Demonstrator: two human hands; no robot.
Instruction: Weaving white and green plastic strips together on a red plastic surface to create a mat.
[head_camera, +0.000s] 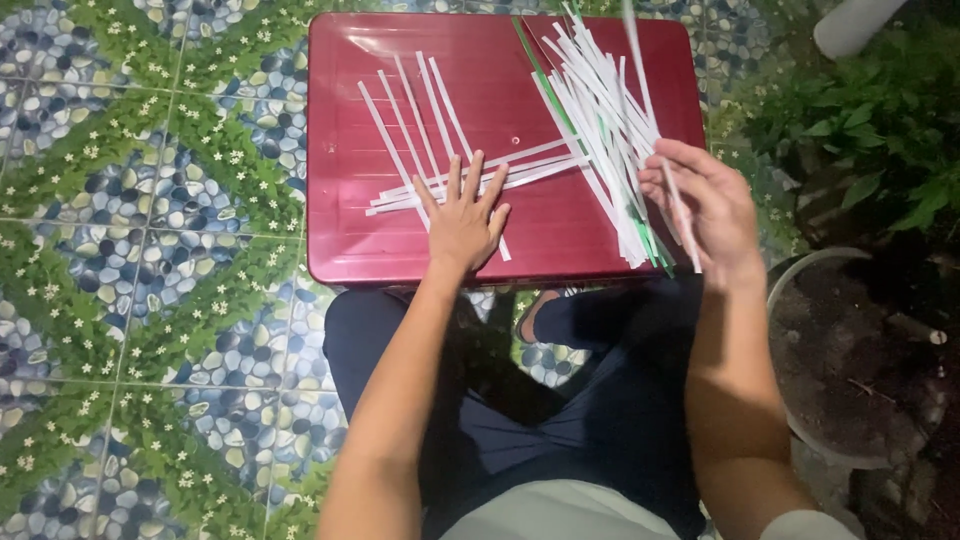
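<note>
Paper strips (440, 140), long, narrow and white, lie on a dark red plastic bench (340, 230), and they show how far the work has got. Four strips lie side by side, slanting across the left half of the bench, and a few more lie crosswise over their lower ends, so a small crossing lattice seems begun but is only a few strips wide. On the right half of the bench a thick loose pile of strips (600, 120), some with green edges, waits unused, so by my judgement most of the work is left.

Left hand (465, 215) lies flat, palm down, on the near middle of the bench, its fingers spread apart and pressing on the spot where the crosswise strips meet the slanted ones. Right hand (705, 205) hovers above the bench's right edge, beside the pile, with the fingers half curled and pinched on a single strip (680, 215) that runs slanting through them.

Beyond the bench's right side stand green leaves (870, 120) and a round pot of soil (850, 350); a patterned tile floor (150, 250) lies to its left.
</note>
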